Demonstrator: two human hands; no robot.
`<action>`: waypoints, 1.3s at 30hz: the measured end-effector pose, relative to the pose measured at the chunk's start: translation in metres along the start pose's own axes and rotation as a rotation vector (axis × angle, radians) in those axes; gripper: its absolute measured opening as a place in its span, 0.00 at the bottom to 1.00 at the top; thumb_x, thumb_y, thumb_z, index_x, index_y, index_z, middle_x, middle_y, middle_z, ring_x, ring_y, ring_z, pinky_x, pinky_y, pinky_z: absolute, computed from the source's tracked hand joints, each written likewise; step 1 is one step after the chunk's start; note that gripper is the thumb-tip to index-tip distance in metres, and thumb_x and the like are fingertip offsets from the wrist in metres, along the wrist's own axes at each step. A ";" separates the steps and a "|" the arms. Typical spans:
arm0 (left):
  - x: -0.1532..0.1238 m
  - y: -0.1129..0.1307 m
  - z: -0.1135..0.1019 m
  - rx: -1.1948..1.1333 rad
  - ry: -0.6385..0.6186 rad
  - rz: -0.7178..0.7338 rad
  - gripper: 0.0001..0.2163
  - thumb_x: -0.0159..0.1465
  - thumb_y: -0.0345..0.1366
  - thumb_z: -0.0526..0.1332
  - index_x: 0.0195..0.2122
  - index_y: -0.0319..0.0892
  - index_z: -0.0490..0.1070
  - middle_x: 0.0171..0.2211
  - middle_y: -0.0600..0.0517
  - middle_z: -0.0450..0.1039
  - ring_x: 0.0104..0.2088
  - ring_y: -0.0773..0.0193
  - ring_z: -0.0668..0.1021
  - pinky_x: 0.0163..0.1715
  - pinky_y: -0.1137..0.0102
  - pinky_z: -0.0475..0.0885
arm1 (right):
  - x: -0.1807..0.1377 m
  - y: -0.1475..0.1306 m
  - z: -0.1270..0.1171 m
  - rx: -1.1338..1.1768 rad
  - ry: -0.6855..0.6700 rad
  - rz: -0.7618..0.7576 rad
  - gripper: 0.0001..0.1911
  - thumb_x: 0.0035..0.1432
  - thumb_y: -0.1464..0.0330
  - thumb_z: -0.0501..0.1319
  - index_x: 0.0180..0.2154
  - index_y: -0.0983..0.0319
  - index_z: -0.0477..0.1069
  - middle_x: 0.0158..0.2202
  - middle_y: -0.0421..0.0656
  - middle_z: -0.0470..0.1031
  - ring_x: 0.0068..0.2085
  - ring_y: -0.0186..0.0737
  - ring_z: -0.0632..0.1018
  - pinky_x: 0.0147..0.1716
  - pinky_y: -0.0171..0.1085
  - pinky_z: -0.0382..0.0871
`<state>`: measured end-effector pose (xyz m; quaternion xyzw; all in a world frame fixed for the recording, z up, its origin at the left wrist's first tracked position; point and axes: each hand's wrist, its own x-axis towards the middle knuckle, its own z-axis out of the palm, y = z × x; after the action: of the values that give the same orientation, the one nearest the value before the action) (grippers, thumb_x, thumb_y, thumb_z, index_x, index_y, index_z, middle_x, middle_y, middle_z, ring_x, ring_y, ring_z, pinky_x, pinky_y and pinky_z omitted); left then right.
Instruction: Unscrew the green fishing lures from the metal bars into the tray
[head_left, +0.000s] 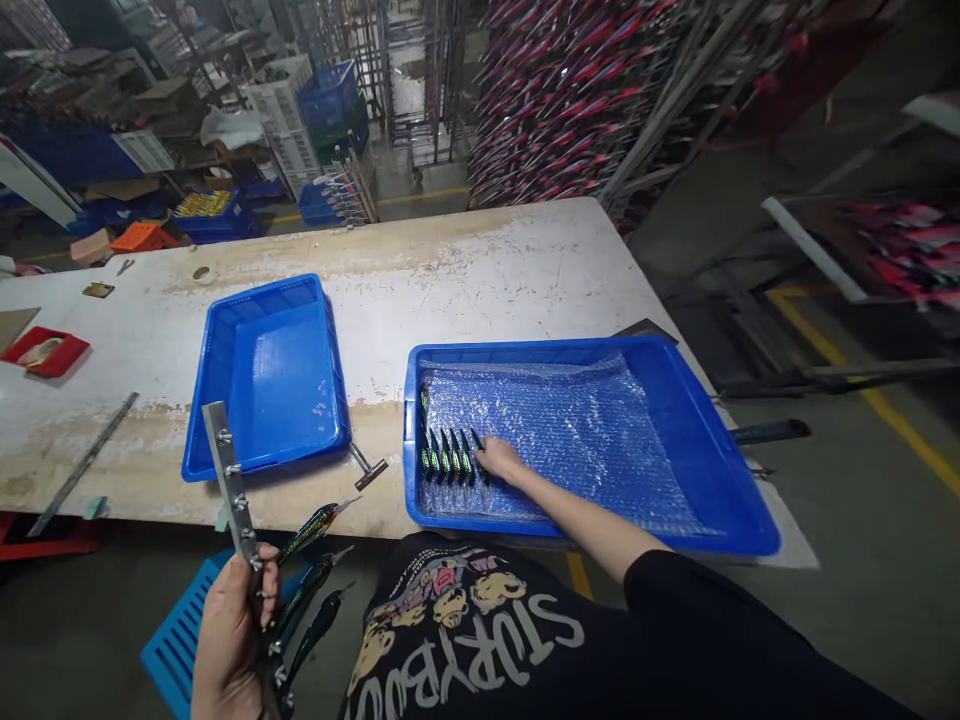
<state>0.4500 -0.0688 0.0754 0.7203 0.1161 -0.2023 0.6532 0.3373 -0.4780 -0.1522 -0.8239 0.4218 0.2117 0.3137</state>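
My left hand [234, 620] is wrapped round a metal bar [226, 470] fitted with small clips along its length. A few dark green fishing lures [311, 530] hang out from the bar's right side, below the table edge. Inside a large blue tray [712, 450], my right hand [499, 458] pinches a fishing lure [478, 442] at the end of a short row. Several green-gold lures [446, 460] lie side by side in that row, on bubble wrap [555, 430]. One more lure [425, 398] lies near the tray's upper left corner.
An empty blue bin [281, 370] stands left of the tray, with a T-handled metal tool [367, 470] between them. Farther left lie a metal strip [86, 460] and a red box [46, 352]. Behind the table [480, 260] stands a rack of pink-red lures [555, 90].
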 end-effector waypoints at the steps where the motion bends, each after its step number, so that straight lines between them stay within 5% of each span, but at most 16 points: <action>1: 0.000 0.002 0.001 0.001 0.002 0.001 0.26 0.51 0.60 0.71 0.36 0.40 0.75 0.19 0.57 0.66 0.16 0.72 0.63 0.13 0.78 0.57 | -0.001 0.001 0.000 -0.009 -0.003 -0.010 0.16 0.66 0.62 0.58 0.49 0.67 0.74 0.47 0.55 0.80 0.46 0.48 0.80 0.42 0.37 0.70; 9: 0.001 0.014 0.004 -0.068 -0.035 0.061 0.24 0.55 0.60 0.68 0.35 0.42 0.74 0.19 0.57 0.64 0.17 0.73 0.62 0.13 0.78 0.54 | -0.012 -0.003 0.004 -0.068 -0.011 -0.062 0.16 0.67 0.64 0.56 0.49 0.68 0.73 0.48 0.57 0.80 0.50 0.50 0.80 0.46 0.37 0.69; 14: 0.005 0.019 0.014 -0.116 -0.142 0.093 0.26 0.56 0.60 0.68 0.37 0.39 0.72 0.18 0.57 0.64 0.16 0.74 0.62 0.13 0.79 0.54 | -0.022 -0.028 -0.033 -0.087 0.030 -0.200 0.23 0.65 0.66 0.58 0.58 0.71 0.66 0.52 0.64 0.76 0.54 0.57 0.78 0.52 0.45 0.69; 17: 0.009 0.024 0.030 -0.114 -0.240 0.110 0.26 0.59 0.60 0.65 0.37 0.38 0.71 0.18 0.58 0.64 0.15 0.74 0.62 0.13 0.80 0.53 | -0.051 -0.082 -0.075 0.109 0.135 -0.695 0.23 0.67 0.62 0.56 0.60 0.64 0.64 0.57 0.57 0.74 0.57 0.52 0.76 0.56 0.48 0.69; 20: 0.010 0.033 0.056 -0.079 -0.363 0.128 0.25 0.62 0.60 0.62 0.38 0.37 0.71 0.18 0.58 0.64 0.14 0.75 0.61 0.13 0.80 0.51 | -0.108 -0.148 -0.102 0.163 0.016 -1.336 0.23 0.66 0.62 0.57 0.59 0.62 0.65 0.59 0.55 0.72 0.58 0.50 0.74 0.58 0.51 0.69; 22: 0.008 0.042 0.076 -0.041 -0.453 0.151 0.26 0.63 0.60 0.61 0.37 0.37 0.71 0.18 0.58 0.64 0.14 0.75 0.60 0.13 0.79 0.51 | -0.146 -0.185 -0.106 0.056 -0.112 -1.572 0.21 0.64 0.68 0.58 0.57 0.64 0.67 0.55 0.55 0.75 0.55 0.47 0.76 0.56 0.48 0.71; 27: -0.001 0.064 0.107 0.056 -0.651 0.200 0.26 0.62 0.61 0.61 0.35 0.37 0.72 0.18 0.56 0.64 0.16 0.74 0.61 0.16 0.77 0.52 | -0.175 -0.215 -0.110 -0.373 -0.205 -1.548 0.12 0.64 0.73 0.53 0.42 0.66 0.76 0.34 0.50 0.81 0.33 0.43 0.78 0.36 0.40 0.74; 32: 0.002 0.072 0.109 0.139 -0.763 0.150 0.25 0.64 0.59 0.60 0.35 0.37 0.72 0.17 0.57 0.64 0.14 0.75 0.57 0.16 0.76 0.48 | -0.152 -0.190 -0.144 -0.477 -0.100 -1.478 0.20 0.61 0.78 0.49 0.45 0.63 0.76 0.35 0.45 0.80 0.34 0.43 0.78 0.31 0.37 0.70; 35: 0.012 0.072 0.108 0.085 -0.749 0.156 0.25 0.64 0.59 0.60 0.35 0.37 0.71 0.16 0.58 0.63 0.13 0.76 0.56 0.15 0.77 0.46 | -0.144 -0.173 -0.158 -0.525 -0.001 -1.355 0.15 0.63 0.77 0.51 0.39 0.64 0.76 0.30 0.47 0.78 0.28 0.39 0.76 0.28 0.34 0.66; 39: 0.026 0.077 0.126 0.003 -0.750 0.197 0.25 0.65 0.60 0.59 0.36 0.37 0.71 0.16 0.58 0.63 0.13 0.75 0.59 0.14 0.77 0.49 | -0.153 -0.165 -0.147 -0.358 -0.036 -1.497 0.11 0.67 0.69 0.55 0.42 0.64 0.75 0.40 0.50 0.79 0.36 0.40 0.79 0.35 0.35 0.70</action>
<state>0.4892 -0.2049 0.1244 0.6051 -0.2008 -0.3884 0.6654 0.4019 -0.4205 0.1028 -0.9244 -0.2941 0.0216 0.2420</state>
